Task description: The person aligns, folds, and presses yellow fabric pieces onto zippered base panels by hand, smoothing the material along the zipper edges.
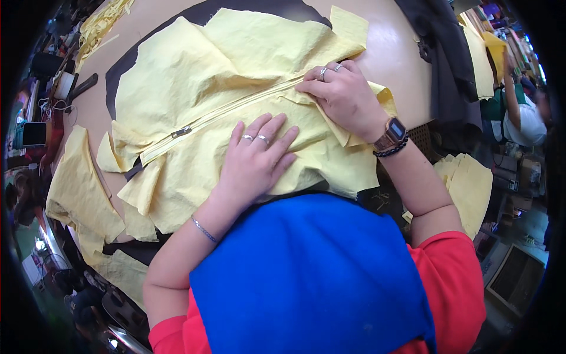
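Observation:
A pale yellow fabric piece (177,65) lies spread in front of me, creased in places. A zipper (230,108) runs through it on a slant, from lower left to upper right, and its metal slider (181,131) rests near the left end. My left hand (256,150) lies flat on the fabric just below the zipper, fingers spread. At the zipper's right end, my right hand (348,97) pinches the edge of the yellow fabric between thumb and fingers. A folded flap of the cloth hangs beneath that hand.
Dark cloth (127,74) shows under the yellow fabric on the pale table (401,65). More yellow pieces (82,183) hang at the left edge, and others (466,183) sit at right. A dark garment (445,53) drapes over the right side. Beyond it is another person (525,118).

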The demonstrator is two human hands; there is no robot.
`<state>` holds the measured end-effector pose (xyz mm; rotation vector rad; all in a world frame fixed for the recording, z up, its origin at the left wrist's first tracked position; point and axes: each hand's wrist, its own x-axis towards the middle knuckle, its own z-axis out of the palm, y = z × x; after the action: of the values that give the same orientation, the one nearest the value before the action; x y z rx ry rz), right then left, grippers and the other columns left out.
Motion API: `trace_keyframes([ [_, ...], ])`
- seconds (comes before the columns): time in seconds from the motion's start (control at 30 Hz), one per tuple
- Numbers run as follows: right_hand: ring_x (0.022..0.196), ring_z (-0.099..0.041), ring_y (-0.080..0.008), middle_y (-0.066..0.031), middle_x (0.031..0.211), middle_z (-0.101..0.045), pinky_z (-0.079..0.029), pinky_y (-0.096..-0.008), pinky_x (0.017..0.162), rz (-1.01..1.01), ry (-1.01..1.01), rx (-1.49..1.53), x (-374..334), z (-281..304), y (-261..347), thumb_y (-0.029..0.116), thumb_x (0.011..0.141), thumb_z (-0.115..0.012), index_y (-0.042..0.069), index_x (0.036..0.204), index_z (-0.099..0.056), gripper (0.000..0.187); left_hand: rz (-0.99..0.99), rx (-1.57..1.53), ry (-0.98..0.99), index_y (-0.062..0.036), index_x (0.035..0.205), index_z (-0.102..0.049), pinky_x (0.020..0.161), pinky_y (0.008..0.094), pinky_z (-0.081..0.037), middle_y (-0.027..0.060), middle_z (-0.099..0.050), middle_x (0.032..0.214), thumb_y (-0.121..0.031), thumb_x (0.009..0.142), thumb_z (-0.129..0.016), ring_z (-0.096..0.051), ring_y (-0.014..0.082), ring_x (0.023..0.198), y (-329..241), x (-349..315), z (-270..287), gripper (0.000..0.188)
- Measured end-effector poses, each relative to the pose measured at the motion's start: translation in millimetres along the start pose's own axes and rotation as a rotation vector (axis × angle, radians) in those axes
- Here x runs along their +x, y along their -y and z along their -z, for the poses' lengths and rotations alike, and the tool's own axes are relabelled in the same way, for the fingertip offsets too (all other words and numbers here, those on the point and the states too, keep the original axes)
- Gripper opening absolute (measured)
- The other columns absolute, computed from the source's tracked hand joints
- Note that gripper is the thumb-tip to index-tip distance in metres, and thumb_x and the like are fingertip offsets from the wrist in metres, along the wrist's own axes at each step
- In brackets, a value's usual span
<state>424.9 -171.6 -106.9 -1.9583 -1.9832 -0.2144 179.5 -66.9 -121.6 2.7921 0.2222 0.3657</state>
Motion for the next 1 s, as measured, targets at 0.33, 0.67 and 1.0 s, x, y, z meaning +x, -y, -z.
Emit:
trace_keyframes([
  [0.33,0.101,-0.07,-0.0219,-0.0024,0.115,-0.074,-0.047,-0.0379,0.095,0.075,0.204,0.013,3.7,11.7,-2.1,0.012,0.1,-0.06,0.018,0.128,-0.074,0.032,-0.012,-0.137,0.09,-0.0231,0.145,-0.066,0.117,0.0634,-0.04,0.0099,-0.058,0.155,-0.035,0.098,-0.072,-0.052,0.0353,0.145,11.1,-10.2,13.7,0.049],
  [0.67,0.108,-0.07,-0.0242,-0.0045,0.115,-0.07,-0.048,-0.0421,0.097,0.129,0.117,-0.039,27.2,30.0,26.7,0.012,0.095,-0.061,0.014,0.127,-0.072,0.034,0.244,0.101,-0.092,-0.0142,0.136,-0.071,0.108,0.0485,-0.046,0.0149,-0.064,0.14,-0.032,0.101,-0.071,-0.062,0.0336,0.127,27.0,-35.6,64.2,0.039],
  [1.0,0.109,-0.066,-0.0295,-0.0127,0.124,-0.067,-0.054,-0.041,0.094,0.179,0.214,0.217,56.4,-22.5,103.4,0.022,0.099,-0.071,0.005,0.138,-0.064,0.044,0.43,0.203,-0.185,-0.0111,0.109,-0.076,0.089,0.041,-0.045,0.0054,-0.072,0.102,-0.029,0.096,-0.076,-0.068,0.0247,0.099,69.0,-62.6,73.5,0.022],
])
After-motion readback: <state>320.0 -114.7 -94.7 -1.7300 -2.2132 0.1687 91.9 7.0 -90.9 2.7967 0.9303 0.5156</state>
